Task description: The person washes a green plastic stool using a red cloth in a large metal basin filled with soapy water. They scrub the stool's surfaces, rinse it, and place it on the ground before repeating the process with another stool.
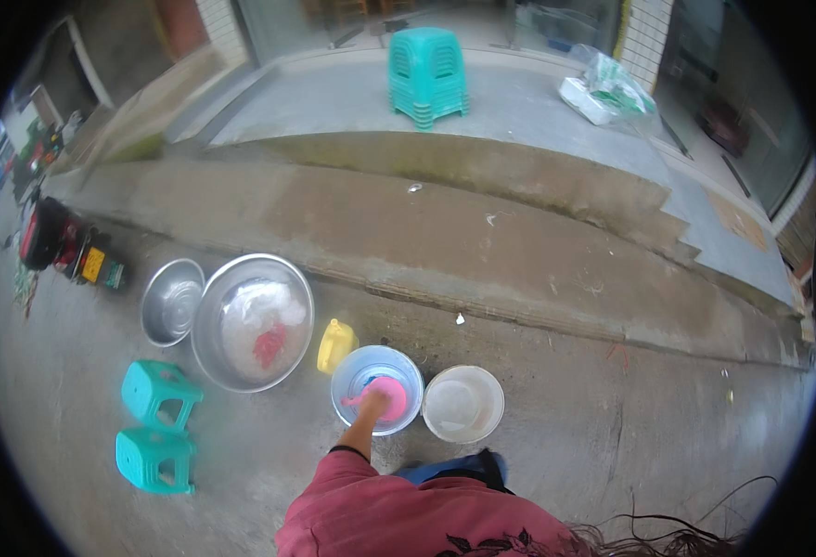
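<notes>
My left hand (376, 402), small and blurred, reaches down over a pink plastic scoop or ladle (395, 398); its fingers cannot be made out. The scoop lies inside a round light-blue bucket (337, 393), with something darker blue beside it. Close against that bucket on the right stands a whitish plastic bucket (497, 411). A yellow plastic jug (337, 347) is just behind and left of the blue one. Further left, a wide metal basin (202, 341) holds clear and whitish material with a red item (268, 346) in it. My right hand is out of view.
A smaller metal basin (164, 313) touches the wide one. Two teal plastic stools (147, 390) stand at the left, a motor scooter (67, 244) beyond. Broad concrete steps (408, 237) rise ahead to stacked teal stools (427, 76) and a white box with plastic bags (589, 101).
</notes>
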Action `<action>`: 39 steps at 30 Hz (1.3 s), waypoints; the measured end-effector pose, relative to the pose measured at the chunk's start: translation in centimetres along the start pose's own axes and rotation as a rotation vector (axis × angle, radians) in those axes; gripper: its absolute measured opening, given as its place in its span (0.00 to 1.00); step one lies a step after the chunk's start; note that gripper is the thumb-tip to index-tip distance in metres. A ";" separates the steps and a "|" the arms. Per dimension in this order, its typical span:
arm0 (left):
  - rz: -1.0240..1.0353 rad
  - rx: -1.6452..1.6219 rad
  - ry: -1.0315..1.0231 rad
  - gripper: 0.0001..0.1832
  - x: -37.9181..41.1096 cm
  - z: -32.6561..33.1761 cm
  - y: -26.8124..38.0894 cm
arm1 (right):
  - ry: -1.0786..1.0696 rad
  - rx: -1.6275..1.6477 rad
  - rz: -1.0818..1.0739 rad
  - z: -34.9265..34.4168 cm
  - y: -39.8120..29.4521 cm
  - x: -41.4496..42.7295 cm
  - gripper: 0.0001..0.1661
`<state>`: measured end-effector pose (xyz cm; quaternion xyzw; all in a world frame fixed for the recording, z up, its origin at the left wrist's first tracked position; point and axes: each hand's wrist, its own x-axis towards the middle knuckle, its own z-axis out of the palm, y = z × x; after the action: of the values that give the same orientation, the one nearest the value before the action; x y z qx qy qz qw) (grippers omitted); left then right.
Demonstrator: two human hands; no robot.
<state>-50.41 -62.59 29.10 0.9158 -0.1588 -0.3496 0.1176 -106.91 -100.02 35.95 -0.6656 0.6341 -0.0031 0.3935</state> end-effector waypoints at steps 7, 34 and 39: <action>-0.343 -0.237 0.099 0.18 -2.8 6.5 -5.2 | -0.123 -0.054 -0.158 -2.3 -9.6 19.2 0.09; -0.341 -0.505 0.251 0.22 36.4 -21.6 36.6 | -0.290 -0.503 -0.620 2.2 -73.7 85.8 0.07; -0.490 -0.496 0.015 0.21 30.7 -22.6 36.6 | -0.354 -0.416 -1.178 9.9 -101.2 92.5 0.05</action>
<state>-21.09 -105.38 39.01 0.8727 0.1565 -0.3888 0.2504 1.33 -184.69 36.73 -0.9547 0.0757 0.0143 0.2874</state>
